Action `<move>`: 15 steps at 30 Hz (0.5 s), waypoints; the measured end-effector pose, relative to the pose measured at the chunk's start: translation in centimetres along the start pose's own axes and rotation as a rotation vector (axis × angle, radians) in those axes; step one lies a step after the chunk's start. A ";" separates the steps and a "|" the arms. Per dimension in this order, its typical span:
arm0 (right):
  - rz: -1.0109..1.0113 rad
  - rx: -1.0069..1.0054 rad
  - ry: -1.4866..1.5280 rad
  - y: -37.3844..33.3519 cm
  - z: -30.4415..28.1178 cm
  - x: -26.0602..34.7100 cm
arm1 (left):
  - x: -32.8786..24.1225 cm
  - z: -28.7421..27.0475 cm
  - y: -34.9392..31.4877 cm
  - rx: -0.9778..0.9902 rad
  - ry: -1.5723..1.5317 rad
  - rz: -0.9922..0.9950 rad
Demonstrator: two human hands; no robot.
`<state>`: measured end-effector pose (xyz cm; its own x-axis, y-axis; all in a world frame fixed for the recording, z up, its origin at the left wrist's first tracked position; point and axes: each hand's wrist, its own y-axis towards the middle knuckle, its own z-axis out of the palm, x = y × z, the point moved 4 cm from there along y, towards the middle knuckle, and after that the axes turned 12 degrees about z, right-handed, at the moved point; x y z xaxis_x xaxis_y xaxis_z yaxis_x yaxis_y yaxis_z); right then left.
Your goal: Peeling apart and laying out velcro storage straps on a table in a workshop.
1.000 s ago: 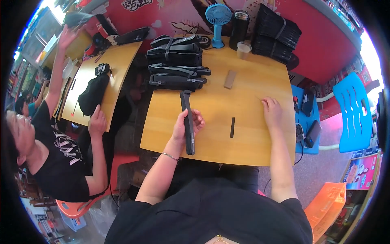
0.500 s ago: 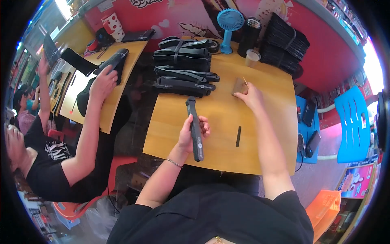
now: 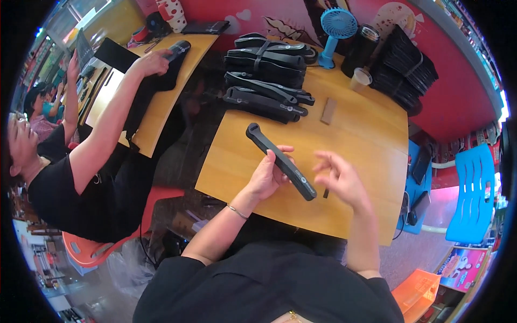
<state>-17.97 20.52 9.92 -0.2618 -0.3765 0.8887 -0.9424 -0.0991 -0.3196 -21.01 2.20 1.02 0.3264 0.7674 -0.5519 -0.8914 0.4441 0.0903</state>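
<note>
My left hand (image 3: pixel 270 175) is wrapped around a long, flat black fabric strap (image 3: pixel 288 168), which slants over the near part of the wooden table. A slot shows at the strap's far rounded end, and pale print marks its near end. To the right, my right hand (image 3: pixel 340 178) hovers with fingers apart and nothing visible in them. Partly under those fingers, a short, narrow black strip (image 3: pixel 326 192) lies on the tabletop. A small brown rectangular piece (image 3: pixel 327 111) rests farther off, beside the stacked black straps (image 3: pixel 266 105).
At the back stand a blue fan (image 3: pixel 338 32), a dark bottle (image 3: pixel 361 49), a small cup (image 3: pixel 361 79) and a bundle of black pieces (image 3: pixel 405 67). A co-worker (image 3: pixel 81 167) handles black material at the left table. A blue chair (image 3: pixel 469 196) is at right.
My right hand has let go of the brown piece and drawn back toward me, near the black strip. The strap in my left hand has turned from nearly upright to slanting. The view has shifted.
</note>
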 end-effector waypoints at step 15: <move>-0.032 -0.216 0.251 -4.4 2.9 -0.5 | 0.4 5.9 -2.7 0.057 0.485 0.092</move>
<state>-13.13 18.50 9.95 -0.2489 -0.1349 0.9591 -0.9664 0.1008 -0.2366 -16.56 4.03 5.45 0.0515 0.5073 -0.8603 -0.8866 0.4197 0.1944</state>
